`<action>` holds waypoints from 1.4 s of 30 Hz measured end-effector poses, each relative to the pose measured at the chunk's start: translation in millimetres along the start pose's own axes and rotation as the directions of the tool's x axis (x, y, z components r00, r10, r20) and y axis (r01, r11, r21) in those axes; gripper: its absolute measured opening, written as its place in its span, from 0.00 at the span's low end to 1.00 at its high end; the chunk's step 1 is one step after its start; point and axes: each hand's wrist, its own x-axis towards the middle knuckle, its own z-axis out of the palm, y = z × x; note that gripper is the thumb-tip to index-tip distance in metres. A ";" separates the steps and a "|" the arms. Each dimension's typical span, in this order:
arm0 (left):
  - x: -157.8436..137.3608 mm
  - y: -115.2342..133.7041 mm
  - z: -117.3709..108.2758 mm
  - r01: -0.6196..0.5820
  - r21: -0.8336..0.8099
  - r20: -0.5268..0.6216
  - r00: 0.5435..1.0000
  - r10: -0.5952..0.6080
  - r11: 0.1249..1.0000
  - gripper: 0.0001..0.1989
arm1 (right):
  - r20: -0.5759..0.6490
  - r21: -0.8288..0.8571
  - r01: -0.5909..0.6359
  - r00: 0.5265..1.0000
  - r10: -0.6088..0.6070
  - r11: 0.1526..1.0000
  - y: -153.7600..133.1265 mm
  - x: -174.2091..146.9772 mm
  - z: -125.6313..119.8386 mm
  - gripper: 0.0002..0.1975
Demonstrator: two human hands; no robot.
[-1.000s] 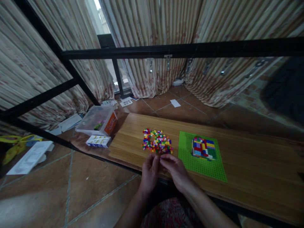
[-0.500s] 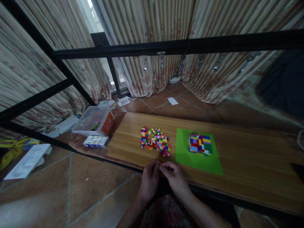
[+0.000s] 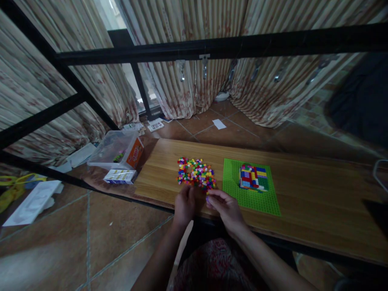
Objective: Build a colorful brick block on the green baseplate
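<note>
My right hand is at the table's near edge with thumb and fingers pinched around a small purple brick. To its left, my left hand has its fingers drawn together at the near side of the loose brick pile; anything between them is hidden. Many colours mix in that pile of small toy bricks. Right of it lies a green baseplate, which carries a low block-shaped build of multicoloured bricks. The two hands are apart.
The wooden table runs far to the right. On its left stand a clear plastic bin with an orange label and a small white-and-purple box. A black metal rail crosses in front of the curtains.
My hands, together half a second ago, have separated and moved forward over the table edge. The left is now nearer the pile, and a purple brick shows in the right. The view has tilted slightly.
</note>
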 end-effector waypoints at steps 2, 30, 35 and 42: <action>10.5 -2.4 -1.3 -0.071 0.174 0.012 0.997 0.070 0.982 0.11 | 0.009 -0.004 0.012 1.000 -0.012 1.000 1.5 2.3 -4.9 0.21; -9.9 55.4 63.5 -0.168 -0.239 0.421 0.870 0.258 0.956 0.09 | -0.159 -0.182 0.356 0.909 -0.385 0.917 -33.2 -5.9 -59.9 0.07; 12.3 63.2 86.4 -0.326 -0.121 0.375 0.860 0.347 0.938 0.08 | -0.257 -0.245 0.405 0.849 -0.462 0.881 -41.5 4.6 -89.5 0.09; 58.8 83.6 121.6 -0.544 0.134 0.394 0.796 0.459 0.828 0.09 | -0.468 -0.337 0.395 0.718 -0.516 0.855 -64.4 40.5 -151.2 0.12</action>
